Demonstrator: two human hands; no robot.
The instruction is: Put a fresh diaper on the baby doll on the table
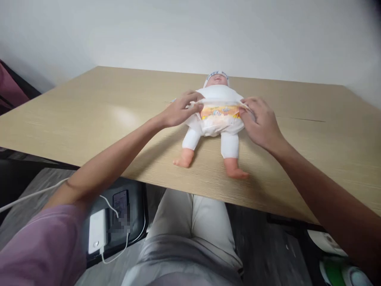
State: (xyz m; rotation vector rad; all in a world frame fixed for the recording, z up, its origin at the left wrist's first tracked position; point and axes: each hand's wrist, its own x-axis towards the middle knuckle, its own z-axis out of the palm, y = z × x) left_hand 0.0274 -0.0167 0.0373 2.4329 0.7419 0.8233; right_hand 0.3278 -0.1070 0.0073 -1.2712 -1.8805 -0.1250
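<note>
A baby doll [217,93] in white clothes and a white cap lies on its back on the wooden table [89,111], feet toward me. A diaper [219,117] with a yellow printed band wraps its hips. My left hand [180,109] pinches the diaper's left waist tab at the doll's side. My right hand [260,121] grips the right waist tab on the other side. Both hands pull the waistband taut across the doll's belly.
The table's near edge runs just below the doll's feet. Below on the left, a dark seat [135,222] holds a phone [120,202] and a white power bank [97,230] with a white cable. My legs [190,226] are under the table.
</note>
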